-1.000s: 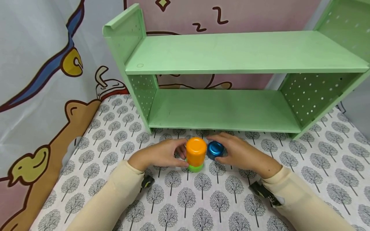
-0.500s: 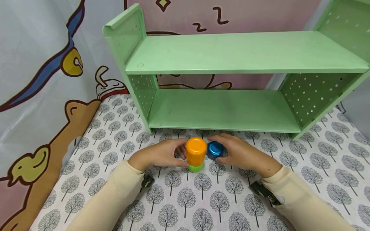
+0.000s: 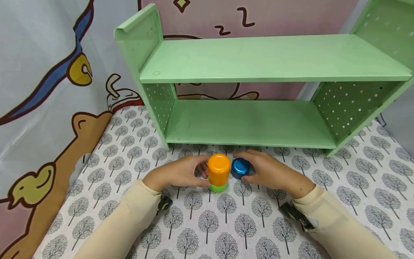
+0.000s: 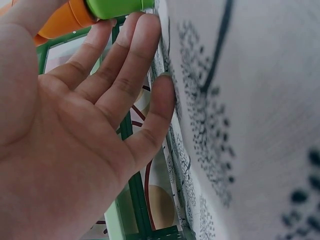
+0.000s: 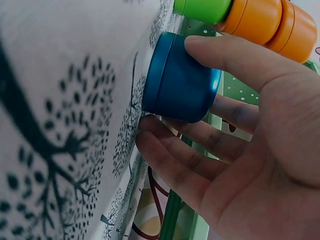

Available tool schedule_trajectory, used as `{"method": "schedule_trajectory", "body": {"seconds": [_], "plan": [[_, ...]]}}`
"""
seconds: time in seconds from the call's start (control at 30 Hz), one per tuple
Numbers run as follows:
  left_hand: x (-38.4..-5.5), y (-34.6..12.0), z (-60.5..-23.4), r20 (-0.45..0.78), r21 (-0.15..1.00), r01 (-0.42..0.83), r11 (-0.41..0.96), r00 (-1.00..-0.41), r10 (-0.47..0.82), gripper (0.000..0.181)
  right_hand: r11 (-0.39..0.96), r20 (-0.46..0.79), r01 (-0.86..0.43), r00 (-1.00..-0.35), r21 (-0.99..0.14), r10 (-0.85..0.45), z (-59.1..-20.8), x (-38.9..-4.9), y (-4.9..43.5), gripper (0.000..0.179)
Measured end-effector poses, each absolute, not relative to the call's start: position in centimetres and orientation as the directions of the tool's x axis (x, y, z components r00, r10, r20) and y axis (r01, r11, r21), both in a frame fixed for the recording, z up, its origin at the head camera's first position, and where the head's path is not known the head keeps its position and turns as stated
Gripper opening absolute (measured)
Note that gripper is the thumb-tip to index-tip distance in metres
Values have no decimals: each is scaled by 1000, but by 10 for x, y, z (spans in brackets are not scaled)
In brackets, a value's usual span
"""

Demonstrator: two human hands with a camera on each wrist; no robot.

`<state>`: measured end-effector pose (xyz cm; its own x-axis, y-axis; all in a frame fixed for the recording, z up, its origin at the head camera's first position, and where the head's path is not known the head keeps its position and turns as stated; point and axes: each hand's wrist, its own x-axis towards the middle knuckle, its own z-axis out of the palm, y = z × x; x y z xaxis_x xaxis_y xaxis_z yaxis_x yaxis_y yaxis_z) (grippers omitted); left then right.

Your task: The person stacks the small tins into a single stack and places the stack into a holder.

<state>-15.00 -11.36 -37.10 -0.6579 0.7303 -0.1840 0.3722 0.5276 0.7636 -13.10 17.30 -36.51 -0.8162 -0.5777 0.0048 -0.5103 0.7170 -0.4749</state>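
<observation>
An orange cup (image 3: 219, 169) stands upside down atop a green cup (image 3: 219, 187) on the tree-print cloth. The right wrist view shows two orange cups, a lower (image 5: 257, 19) and an upper (image 5: 296, 32), above the green one (image 5: 202, 9). My left hand (image 3: 184, 172) holds this stack loosely from the left, its thumb at the near side near the green cup. To the right, my right hand (image 3: 266, 171) holds a metallic blue cup (image 3: 240, 168), also upside down. The thumb lies on its near side, and the other fingers reach behind it. Both left contacts are partly hidden.
Behind the cups stands a light green shelf unit (image 3: 252, 124) with two levels and perforated side panels. Its front edge is close to my fingers. Printed fabric walls (image 3: 42, 46) rise at the left and back.
</observation>
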Motion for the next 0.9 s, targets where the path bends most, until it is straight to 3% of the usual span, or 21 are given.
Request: {"method": "schedule_trajectory", "body": {"seconds": [0.9], "plan": [[-149, -113, -370, -189, 760, 367, 537, -665, 722, 48, 725, -23, -491, -820, -484, -571, -365, -132, 173, 70]]}}
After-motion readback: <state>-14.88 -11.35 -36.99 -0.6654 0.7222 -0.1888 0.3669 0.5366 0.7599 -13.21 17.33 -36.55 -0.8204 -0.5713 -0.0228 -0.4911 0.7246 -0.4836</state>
